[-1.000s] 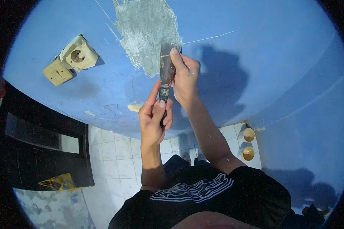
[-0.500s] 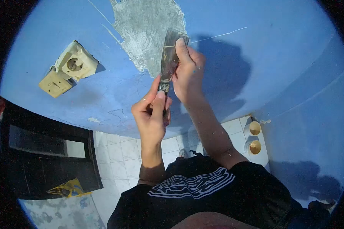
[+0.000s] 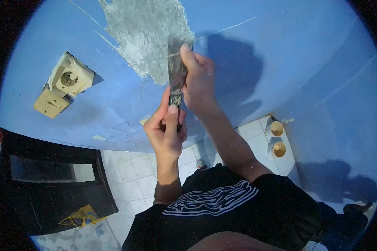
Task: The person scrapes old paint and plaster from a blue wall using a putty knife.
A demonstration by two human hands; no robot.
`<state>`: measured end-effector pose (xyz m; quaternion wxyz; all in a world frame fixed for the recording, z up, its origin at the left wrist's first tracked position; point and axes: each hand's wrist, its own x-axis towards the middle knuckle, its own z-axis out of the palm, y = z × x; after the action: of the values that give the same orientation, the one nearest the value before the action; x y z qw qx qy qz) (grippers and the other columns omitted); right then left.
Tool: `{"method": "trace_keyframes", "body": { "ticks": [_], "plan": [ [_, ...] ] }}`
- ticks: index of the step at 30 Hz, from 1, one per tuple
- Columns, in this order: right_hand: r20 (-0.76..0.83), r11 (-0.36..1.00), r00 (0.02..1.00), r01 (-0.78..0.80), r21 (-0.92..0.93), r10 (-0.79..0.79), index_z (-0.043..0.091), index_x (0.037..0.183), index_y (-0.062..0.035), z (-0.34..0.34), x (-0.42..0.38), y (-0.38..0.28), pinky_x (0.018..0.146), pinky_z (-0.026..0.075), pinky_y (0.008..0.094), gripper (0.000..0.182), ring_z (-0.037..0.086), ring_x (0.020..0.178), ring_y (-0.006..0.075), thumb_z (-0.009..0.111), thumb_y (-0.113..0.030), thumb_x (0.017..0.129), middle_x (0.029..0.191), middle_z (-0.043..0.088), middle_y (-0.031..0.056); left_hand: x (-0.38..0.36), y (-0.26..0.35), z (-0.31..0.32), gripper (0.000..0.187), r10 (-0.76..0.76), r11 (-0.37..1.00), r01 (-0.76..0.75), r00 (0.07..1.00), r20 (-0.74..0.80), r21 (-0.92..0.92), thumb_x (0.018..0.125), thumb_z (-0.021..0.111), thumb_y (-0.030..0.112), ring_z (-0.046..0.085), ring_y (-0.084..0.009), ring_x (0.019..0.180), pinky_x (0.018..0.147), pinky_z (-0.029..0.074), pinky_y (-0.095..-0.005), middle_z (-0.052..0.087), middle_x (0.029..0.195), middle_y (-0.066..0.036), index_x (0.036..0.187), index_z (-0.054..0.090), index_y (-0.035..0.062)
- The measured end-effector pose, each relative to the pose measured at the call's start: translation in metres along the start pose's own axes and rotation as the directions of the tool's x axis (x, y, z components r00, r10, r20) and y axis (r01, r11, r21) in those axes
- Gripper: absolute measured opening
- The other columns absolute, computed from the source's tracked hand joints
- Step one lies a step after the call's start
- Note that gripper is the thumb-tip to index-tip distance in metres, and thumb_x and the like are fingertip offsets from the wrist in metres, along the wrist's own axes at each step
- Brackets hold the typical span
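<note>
Both of my hands are on a putty knife [image 3: 177, 73], held in front of the blue wall [image 3: 125, 94] with its broad blade pointing up. My left hand [image 3: 166, 127] is closed around the dark handle, thumb laid along it. Higher up, my right hand [image 3: 200, 81] pinches the right edge of the blade between thumb and fingers. The blade is stained and looks blurred near its tip. It overlaps the lower right part of a rough grey patch [image 3: 144, 37] of bare plaster in this view.
A loose socket [image 3: 69, 78] and a switch [image 3: 51, 104] sit on the wall at left. Two round tubs [image 3: 279, 149] stand on the white tiled floor [image 3: 134, 171] at right. Dark furniture [image 3: 50, 146] is at lower left, with a yellow plastic bag [image 3: 86, 216] beside it.
The view has shifted, so the patch and socket sit further left. The blade has turned to show more edge-on. Both hands keep their hold on the putty knife.
</note>
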<state>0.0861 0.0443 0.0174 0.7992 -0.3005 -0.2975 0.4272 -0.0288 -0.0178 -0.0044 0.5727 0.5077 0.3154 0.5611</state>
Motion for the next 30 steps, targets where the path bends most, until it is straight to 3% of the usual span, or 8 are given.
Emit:
{"method": "trace_keyframes", "body": {
  "ticks": [2, 6, 11, 13, 17, 20, 25, 30],
  "plan": [
    [0.013, 0.999, 0.999, -0.038, 0.004, 0.038, 0.048, 0.058, -0.0091, 0.003, 0.002, 0.001, 0.043, 0.026, 0.0266, 0.048, 0.035, 0.047, 0.0031, 0.058, -0.031, 0.099, 0.053, 0.043, -0.0076, 0.001, 0.000, 0.002, 0.041, 0.021, 1.000, -0.021, 1.000, 0.001, 0.015, 0.100, 0.053, 0.009, 0.038, -0.0023, 0.044, 0.038, 0.028, -0.0183, 0.053, 0.068, 0.000, 0.139, 0.051, -0.0002],
    [-0.117, 0.981, 0.982, 0.132, -0.139, -0.149, 0.054, 0.060, -0.0084, 0.005, 0.019, -0.022, 0.047, 0.031, 0.0274, 0.045, 0.039, 0.051, 0.0037, 0.059, -0.033, 0.098, 0.057, 0.047, -0.0075, 0.019, 0.001, 0.031, 0.041, 0.079, 0.997, -0.079, 0.996, 0.027, -0.023, 0.100, 0.054, 0.012, 0.038, -0.0031, 0.045, 0.038, 0.029, -0.0191, 0.054, 0.070, -0.002, 0.139, 0.051, -0.0003],
    [-0.083, 0.989, 0.993, 0.069, -0.128, -0.080, 0.055, 0.061, -0.0086, -0.012, 0.018, -0.019, 0.048, 0.029, 0.0278, 0.045, 0.040, 0.054, 0.0040, 0.060, -0.035, 0.097, 0.058, 0.047, -0.0074, 0.011, -0.007, 0.035, 0.040, 0.111, 0.993, -0.107, 0.991, 0.071, -0.056, 0.100, 0.052, 0.011, 0.039, -0.0033, 0.045, 0.037, 0.029, -0.0197, 0.054, 0.068, -0.002, 0.138, 0.052, -0.0013],
    [-0.090, 0.992, 0.996, 0.012, -0.126, -0.023, 0.053, 0.061, -0.0084, -0.014, 0.009, -0.005, 0.047, 0.028, 0.0285, 0.046, 0.038, 0.053, 0.0037, 0.060, -0.035, 0.097, 0.057, 0.046, -0.0077, 0.000, -0.016, 0.024, 0.040, 0.043, 0.999, -0.042, 0.999, -0.024, 0.017, 0.100, 0.053, 0.011, 0.039, -0.0034, 0.045, 0.037, 0.029, -0.0203, 0.054, 0.068, -0.002, 0.138, 0.052, -0.0009],
    [-0.031, 0.998, 0.999, -0.033, -0.052, 0.032, 0.056, 0.064, -0.0101, -0.015, 0.008, -0.003, 0.049, 0.030, 0.0254, 0.041, 0.040, 0.054, 0.0033, 0.057, -0.031, 0.099, 0.060, 0.048, -0.0065, -0.002, -0.013, 0.024, 0.039, 0.006, 1.000, -0.007, 0.999, -0.037, -0.012, 0.100, 0.051, 0.009, 0.039, -0.0026, 0.045, 0.037, 0.029, -0.0197, 0.054, 0.069, 0.000, 0.138, 0.052, -0.0006],
    [-0.072, 0.981, 0.997, 0.002, -0.192, -0.016, 0.055, 0.063, -0.0108, -0.014, 0.005, -0.003, 0.048, 0.031, 0.0252, 0.041, 0.040, 0.054, 0.0027, 0.056, -0.031, 0.099, 0.060, 0.048, -0.0065, -0.005, -0.012, 0.024, 0.039, 0.067, 0.998, -0.067, 0.998, -0.016, 0.019, 0.100, 0.052, 0.008, 0.039, -0.0025, 0.044, 0.037, 0.028, -0.0195, 0.053, 0.068, 0.000, 0.138, 0.053, -0.0007],
    [-0.032, 0.998, 0.998, -0.048, 0.048, 0.050, 0.059, 0.067, -0.0098, -0.011, 0.007, 0.016, 0.050, 0.036, 0.0228, 0.038, 0.046, 0.053, 0.0035, 0.058, -0.031, 0.099, 0.063, 0.054, -0.0050, 0.002, -0.009, 0.004, 0.038, 0.017, 0.999, -0.016, 1.000, -0.026, 0.051, 0.099, 0.054, 0.010, 0.039, -0.0027, 0.044, 0.037, 0.028, -0.0198, 0.053, 0.067, 0.000, 0.136, 0.055, 0.0005],
    [-0.098, 0.998, 0.993, 0.061, 0.007, -0.060, 0.058, 0.064, -0.0071, -0.004, 0.015, 0.006, 0.048, 0.032, 0.0272, 0.044, 0.040, 0.053, 0.0041, 0.056, -0.032, 0.100, 0.060, 0.050, -0.0064, 0.011, -0.001, 0.009, 0.037, 0.034, 0.992, -0.031, 0.999, -0.019, 0.119, 0.099, 0.055, 0.012, 0.040, -0.0033, 0.044, 0.036, 0.029, -0.0197, 0.054, 0.067, -0.001, 0.135, 0.056, 0.0004]
  ]
}}
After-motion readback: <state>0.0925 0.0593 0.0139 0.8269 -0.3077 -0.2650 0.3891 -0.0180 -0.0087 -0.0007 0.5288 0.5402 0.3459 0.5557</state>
